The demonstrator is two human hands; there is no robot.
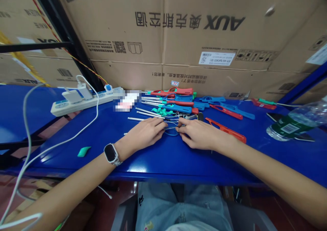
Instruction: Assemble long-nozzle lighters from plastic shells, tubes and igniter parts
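Note:
My left hand (146, 132), with a watch on its wrist, is closed at the wires and thin metal parts in the middle of the blue table (153, 163). Facing it, my right hand (194, 132) pinches at the same parts; fingers hide what exactly each holds. A blue wire loop (171, 133) shows between the hands. Just beyond lie metal rods (146, 112) and small green pieces (163, 112). Behind them are assembled red and blue lighters (176, 108). Right of these rest blue casing halves (237, 110) and a red casing half (227, 130).
A power strip (87, 101) with plugs and white cables lies at the left. A plastic bottle (291, 125) lies over a dark phone at the right. Large cardboard boxes (178, 40) stand behind. One green piece (84, 151) sits at the front left.

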